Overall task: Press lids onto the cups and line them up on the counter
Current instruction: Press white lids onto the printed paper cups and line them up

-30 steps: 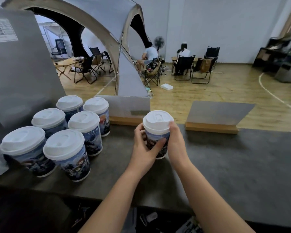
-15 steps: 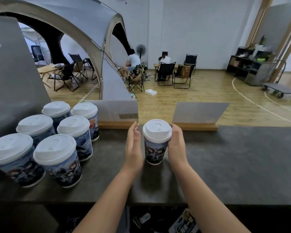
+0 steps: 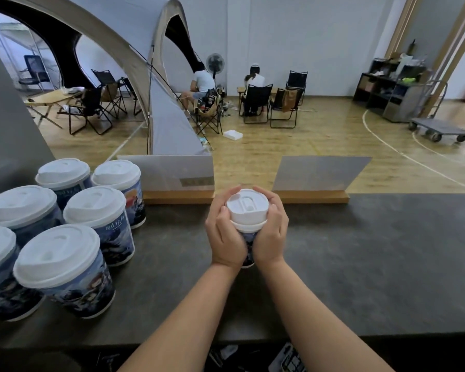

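A printed paper cup with a white lid (image 3: 247,210) stands upright on the dark counter (image 3: 360,259), in the middle. My left hand (image 3: 224,234) wraps its left side and my right hand (image 3: 271,232) wraps its right side, fingers curled up to the lid's rim. Most of the cup's body is hidden by my hands. At the left, several more lidded printed cups (image 3: 97,221) stand close together in two rows.
Two grey sign plates in wooden bases (image 3: 177,183) (image 3: 317,181) stand along the counter's far edge. A tall grey panel (image 3: 8,130) rises at the far left. Beyond the counter are a tent, folding chairs and seated people.
My left hand, which had come off the cup, has closed on it again. Both hands now grip higher, near the lid. The view has tilted and shifted.
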`<state>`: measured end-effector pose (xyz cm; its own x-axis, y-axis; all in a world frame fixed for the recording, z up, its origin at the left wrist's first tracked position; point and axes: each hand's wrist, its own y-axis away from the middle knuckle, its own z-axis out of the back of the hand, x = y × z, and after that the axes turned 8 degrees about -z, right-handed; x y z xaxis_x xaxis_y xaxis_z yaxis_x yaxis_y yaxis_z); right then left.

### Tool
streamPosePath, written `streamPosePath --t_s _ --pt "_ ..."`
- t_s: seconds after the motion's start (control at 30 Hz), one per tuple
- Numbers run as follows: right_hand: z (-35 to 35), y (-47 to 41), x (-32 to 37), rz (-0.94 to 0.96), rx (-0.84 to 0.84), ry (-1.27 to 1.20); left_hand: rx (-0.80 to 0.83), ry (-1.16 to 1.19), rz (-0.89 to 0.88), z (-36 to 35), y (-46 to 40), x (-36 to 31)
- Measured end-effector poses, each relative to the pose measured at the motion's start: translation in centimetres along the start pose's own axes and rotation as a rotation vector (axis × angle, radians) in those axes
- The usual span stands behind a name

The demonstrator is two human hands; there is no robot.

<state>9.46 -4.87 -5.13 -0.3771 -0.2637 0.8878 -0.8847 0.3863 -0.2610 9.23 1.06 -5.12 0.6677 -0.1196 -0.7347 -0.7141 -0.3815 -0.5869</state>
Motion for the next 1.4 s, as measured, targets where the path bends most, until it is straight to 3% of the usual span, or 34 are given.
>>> streamPosePath --t_s 0.47,0.6,0.77,0.87,0.93,1.03,1.17,1.4 --pt "-0.3 -0.1 -0.5 0.000 -0.050 -0.041 -0.017 0.021 -0.055 -0.3 0.1 0.8" --pt "-0.4 0.2 -0.2 -0.008 -0.058 0.044 0.023 -0.003 -0.007 -0.1 -0.6 0.9" --pt "0.3 0.7 1.3 -0.008 -0.153 0.238 0.068 -0.229 -0.065 0.9 -1.5 0.9" --pt "1.0 0.8 2.0 0.019 -0.240 0.334 0.081 -0.185 0.089 0.8 -1.2 -0.1" --pt "1.1 1.1 2.2 0.014 -0.219 0.353 0.120 -0.103 0.193 0.3 -0.5 -1.1" --pt "1.5 0.9 1.8 -0.010 -0.108 0.378 0.172 -0.117 0.188 -0.1 0.2 -1.6" --pt "2.1 -0.8 1.8 -0.079 0.063 0.323 0.130 -0.005 0.251 -0.7 -0.4 -1.3" --pt "1.2 -0.7 0.9 -0.031 0.010 0.061 0.059 0.069 0.280 -1.4 -0.4 -0.1"
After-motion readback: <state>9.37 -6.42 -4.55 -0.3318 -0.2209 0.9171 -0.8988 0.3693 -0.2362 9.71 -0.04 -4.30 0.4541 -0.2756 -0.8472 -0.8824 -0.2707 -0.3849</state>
